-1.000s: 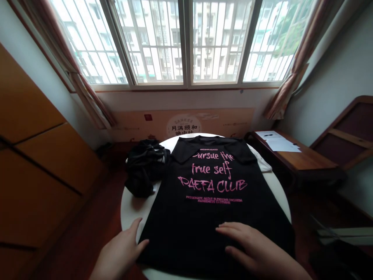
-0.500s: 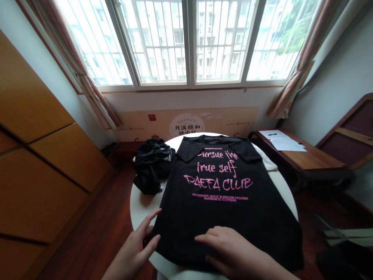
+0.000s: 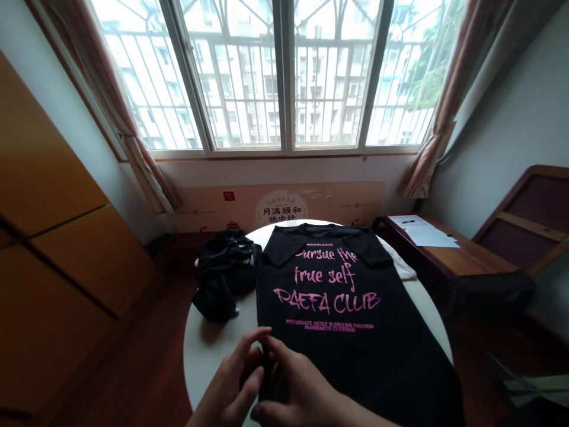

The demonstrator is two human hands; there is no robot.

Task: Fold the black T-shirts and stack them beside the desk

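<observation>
A black T-shirt with pink lettering lies spread face up on a round white table, its collar towards the window and its sleeves folded inward over the chest. My left hand is at the shirt's left edge, fingers curled and thumb bent in against the dark cloth. Close beside it, my right hand bends its fingers and thumb round the same edge from the shirt side. The fingertips of both hands nearly meet. Part of the gripped cloth is hidden between them.
A crumpled heap of black clothing sits at the table's left. White cloth shows beyond the shirt's right side. Papers lie on a low wooden table at the right. Wooden cabinets stand on the left.
My right hand has moved left from the middle of the shirt's lower part to its left edge, joining my left hand, which has shifted slightly right. The view has tilted up.
</observation>
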